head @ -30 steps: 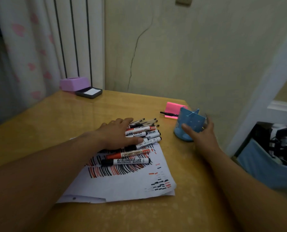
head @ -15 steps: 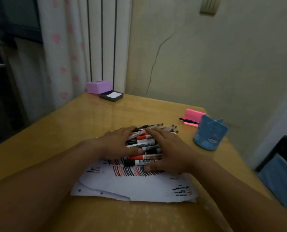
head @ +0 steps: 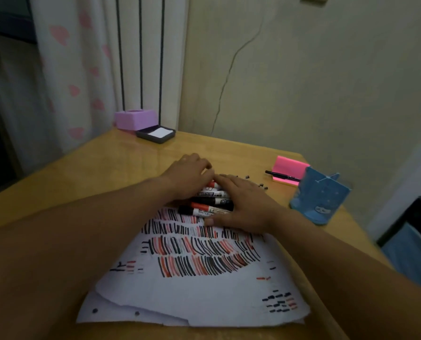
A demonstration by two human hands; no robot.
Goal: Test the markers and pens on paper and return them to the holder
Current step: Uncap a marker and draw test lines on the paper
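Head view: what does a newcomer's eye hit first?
The white paper nearest the camera, packed with rows of red and black test strokes. At its far edge, the left hand and right hand cover a pile of markers. The blue holder stands apart at right.

The paper [head: 192,290] is spread on the tabletop [head: 94,173], at its near side, with the markers [head: 209,201] piled at its far end. The holder [head: 319,195] is set to their right; behind it a notepad [head: 290,164] is placed, a pen [head: 281,176] laid on it. A box [head: 134,119] and tray [head: 155,134] are kept far left.
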